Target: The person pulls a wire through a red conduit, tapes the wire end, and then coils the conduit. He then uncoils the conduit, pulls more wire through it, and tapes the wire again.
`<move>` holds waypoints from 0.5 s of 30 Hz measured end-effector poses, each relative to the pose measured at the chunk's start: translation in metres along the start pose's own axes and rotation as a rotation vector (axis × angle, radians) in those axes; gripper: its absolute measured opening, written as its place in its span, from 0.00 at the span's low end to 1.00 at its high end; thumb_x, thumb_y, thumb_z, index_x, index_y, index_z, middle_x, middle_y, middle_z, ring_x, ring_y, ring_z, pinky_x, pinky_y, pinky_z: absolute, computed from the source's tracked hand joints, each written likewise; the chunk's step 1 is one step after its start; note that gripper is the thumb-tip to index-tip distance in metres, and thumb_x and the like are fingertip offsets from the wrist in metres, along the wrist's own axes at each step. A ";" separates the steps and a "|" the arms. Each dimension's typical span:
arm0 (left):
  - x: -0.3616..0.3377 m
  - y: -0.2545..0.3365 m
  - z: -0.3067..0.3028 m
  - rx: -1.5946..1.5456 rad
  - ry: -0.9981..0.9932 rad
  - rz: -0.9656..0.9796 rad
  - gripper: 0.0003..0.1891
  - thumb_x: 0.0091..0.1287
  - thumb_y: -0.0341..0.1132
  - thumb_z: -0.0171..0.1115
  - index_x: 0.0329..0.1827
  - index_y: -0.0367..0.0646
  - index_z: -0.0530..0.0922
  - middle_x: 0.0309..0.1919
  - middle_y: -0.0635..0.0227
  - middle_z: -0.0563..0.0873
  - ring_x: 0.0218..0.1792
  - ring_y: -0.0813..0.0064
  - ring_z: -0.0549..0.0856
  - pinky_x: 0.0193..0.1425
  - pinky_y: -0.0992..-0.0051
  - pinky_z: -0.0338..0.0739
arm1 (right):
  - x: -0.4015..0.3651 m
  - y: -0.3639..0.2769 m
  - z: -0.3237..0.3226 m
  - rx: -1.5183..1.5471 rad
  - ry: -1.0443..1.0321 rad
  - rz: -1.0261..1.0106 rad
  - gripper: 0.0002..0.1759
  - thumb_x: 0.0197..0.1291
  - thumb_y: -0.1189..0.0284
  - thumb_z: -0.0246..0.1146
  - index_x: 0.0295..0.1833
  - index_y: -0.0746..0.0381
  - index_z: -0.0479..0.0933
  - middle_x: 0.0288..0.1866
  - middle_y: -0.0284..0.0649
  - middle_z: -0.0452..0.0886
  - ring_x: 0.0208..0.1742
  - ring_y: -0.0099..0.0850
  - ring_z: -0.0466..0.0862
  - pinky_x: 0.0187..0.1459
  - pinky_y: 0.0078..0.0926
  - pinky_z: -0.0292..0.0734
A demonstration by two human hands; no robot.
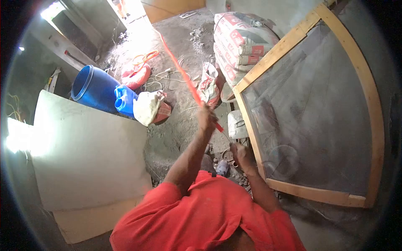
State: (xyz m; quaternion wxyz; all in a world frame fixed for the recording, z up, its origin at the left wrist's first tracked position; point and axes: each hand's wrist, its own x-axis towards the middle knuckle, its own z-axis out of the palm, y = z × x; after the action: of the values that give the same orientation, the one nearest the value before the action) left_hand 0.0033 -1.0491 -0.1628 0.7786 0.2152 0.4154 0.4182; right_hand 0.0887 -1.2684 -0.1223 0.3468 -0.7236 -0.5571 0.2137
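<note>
A long orange flexible tube (181, 70) runs from the bright doorway down to my hands, blurred in places. My left hand (206, 119) is wrapped round it close to its near end, which pokes out below the fist. From that end a thin pale wire or rod (226, 136) leads to my right hand (241, 156). The fingers of my right hand are closed around it. Both hands are in front of my body, the right lower and nearer to me. What exactly the thin piece is, I cannot make out.
A wood-framed mesh screen (251, 79) leans at the right, near stacked cement bags (234, 46). At the left are a blue barrel (98, 90), a blue jerrycan (124, 100) and a large pale board (92, 154). Loose cords (167, 77) and rubble lie on the floor.
</note>
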 end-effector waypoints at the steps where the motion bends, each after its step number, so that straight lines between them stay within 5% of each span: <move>1: 0.019 0.011 -0.006 -0.105 0.028 0.086 0.20 0.75 0.57 0.52 0.41 0.48 0.69 0.17 0.77 0.67 0.12 0.79 0.66 0.15 0.76 0.61 | -0.009 0.003 0.000 -0.006 0.002 0.000 0.15 0.69 0.63 0.57 0.37 0.63 0.80 0.28 0.55 0.81 0.30 0.53 0.84 0.32 0.47 0.77; 5: 0.040 0.056 -0.016 -0.083 0.078 0.115 0.20 0.76 0.55 0.51 0.38 0.46 0.70 0.15 0.77 0.66 0.10 0.80 0.62 0.14 0.77 0.56 | -0.048 0.004 0.002 -0.033 0.134 -0.204 0.08 0.66 0.73 0.57 0.36 0.64 0.78 0.25 0.49 0.78 0.27 0.49 0.82 0.29 0.47 0.74; 7: 0.061 0.082 -0.029 -0.018 0.167 0.191 0.20 0.76 0.55 0.51 0.39 0.45 0.70 0.16 0.78 0.66 0.10 0.79 0.62 0.15 0.75 0.58 | -0.074 0.007 -0.017 -0.267 -0.020 -0.278 0.06 0.65 0.74 0.57 0.36 0.64 0.77 0.26 0.47 0.76 0.26 0.46 0.81 0.28 0.44 0.74; 11: 0.075 0.129 -0.038 -0.011 0.004 0.102 0.19 0.74 0.54 0.54 0.37 0.47 0.71 0.17 0.79 0.66 0.12 0.82 0.64 0.17 0.75 0.59 | -0.148 0.018 -0.038 -0.027 -0.074 0.120 0.07 0.64 0.72 0.60 0.36 0.63 0.78 0.25 0.45 0.77 0.25 0.45 0.81 0.27 0.43 0.74; 15: 0.108 0.141 -0.036 -0.006 -0.079 0.207 0.17 0.75 0.52 0.54 0.36 0.49 0.70 0.16 0.80 0.65 0.12 0.83 0.62 0.17 0.76 0.58 | -0.173 -0.017 -0.060 -0.264 -0.092 -0.124 0.11 0.67 0.70 0.58 0.33 0.64 0.77 0.25 0.46 0.78 0.26 0.46 0.81 0.28 0.46 0.73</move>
State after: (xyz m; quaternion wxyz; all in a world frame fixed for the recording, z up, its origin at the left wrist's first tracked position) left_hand -0.0604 -0.8811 -0.1371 0.7478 0.2707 0.3586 0.4888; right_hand 0.0690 -1.4467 -0.0829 0.2353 -0.7166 -0.6392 0.1500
